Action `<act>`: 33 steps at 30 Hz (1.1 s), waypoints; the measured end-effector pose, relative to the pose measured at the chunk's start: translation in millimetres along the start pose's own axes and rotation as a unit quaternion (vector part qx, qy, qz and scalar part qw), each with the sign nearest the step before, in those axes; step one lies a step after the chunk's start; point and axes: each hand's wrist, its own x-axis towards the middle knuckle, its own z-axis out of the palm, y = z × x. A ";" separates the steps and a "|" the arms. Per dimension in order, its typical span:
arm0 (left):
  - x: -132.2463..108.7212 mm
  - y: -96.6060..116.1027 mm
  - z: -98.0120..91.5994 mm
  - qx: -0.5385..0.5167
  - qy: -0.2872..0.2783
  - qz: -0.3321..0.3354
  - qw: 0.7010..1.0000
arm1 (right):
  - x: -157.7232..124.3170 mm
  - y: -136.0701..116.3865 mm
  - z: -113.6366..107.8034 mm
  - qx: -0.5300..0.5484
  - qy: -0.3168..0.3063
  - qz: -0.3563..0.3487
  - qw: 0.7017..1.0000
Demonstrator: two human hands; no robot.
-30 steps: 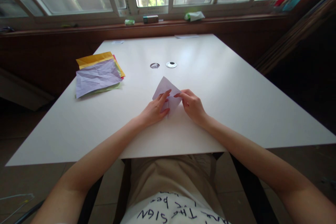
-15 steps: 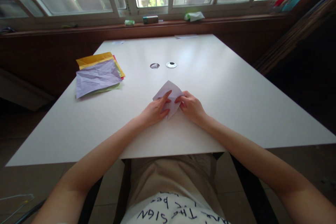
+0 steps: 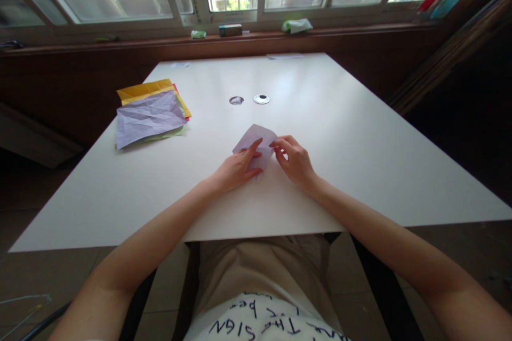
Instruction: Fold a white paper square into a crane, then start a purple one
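Observation:
A folded pale lilac sheet of paper [image 3: 256, 134] lies near the front middle of the white table, with a pointed flap towards the far side. My left hand [image 3: 239, 166] holds the paper from the left, its index finger stretched across the crease and its thumb lower down near the bottom point. From the right, my right hand [image 3: 295, 159] pinches the paper's right corner between thumb and fingertips. Part of the sheet is hidden under my left fingers.
A stack of coloured paper [image 3: 150, 117], lilac on top with yellow, green and red beneath, lies at the table's left. Two round grommets [image 3: 261, 99] are set in the white table [image 3: 360, 170]. A small box [image 3: 231, 30] and green-white packets [image 3: 296, 25] stand on the windowsill.
My right hand has shifted slightly up and its fingers now pinch the corner from the edge. The right side of the paper has folded inwards a little. My left hand stays nearly in place.

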 end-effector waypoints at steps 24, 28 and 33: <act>0.1 -0.7 -0.7 0.010 -0.005 0.016 1.000 | -0.9 0.8 3.3 0.056 -0.058 -0.019 0.997; 0.1 1.7 -5.4 0.011 -0.024 0.016 1.000 | -1.0 2.1 4.4 0.042 -0.068 -0.020 0.997; -0.2 3.7 -12.0 0.028 -0.059 0.006 0.998 | -1.8 2.9 5.9 0.044 -0.075 -0.018 0.996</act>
